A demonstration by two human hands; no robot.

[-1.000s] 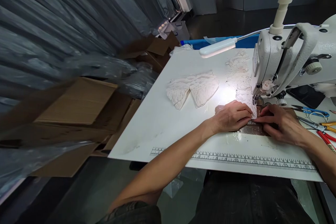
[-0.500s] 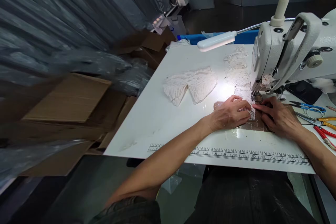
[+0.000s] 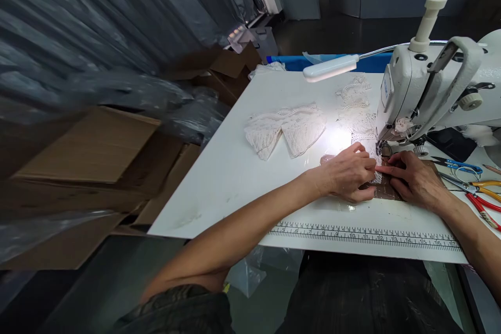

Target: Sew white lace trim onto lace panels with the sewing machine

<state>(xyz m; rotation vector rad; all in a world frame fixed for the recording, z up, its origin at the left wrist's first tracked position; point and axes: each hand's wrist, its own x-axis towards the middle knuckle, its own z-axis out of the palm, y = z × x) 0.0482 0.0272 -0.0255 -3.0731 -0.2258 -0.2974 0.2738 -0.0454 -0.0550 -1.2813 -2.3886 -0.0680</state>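
White lace fabric runs down the table to the presser foot of a white sewing machine. My left hand is closed at the left edge of the lace, its fingertips bent down on it just in front of the foot. On the other side, my right hand rests on the brown plate, index finger stretched out to the lace and fingers apart. Another white lace piece, with two flared parts, lies flat to the left.
A lit lamp hangs over the table. At the right lie a black phone, blue-handled scissors, and yellow and red tools. Cardboard boxes stand left of the table.
My left hand has drawn its fingers together and shifted slightly toward the table's front edge. The lace end has moved slightly forward. The view has shifted a little.
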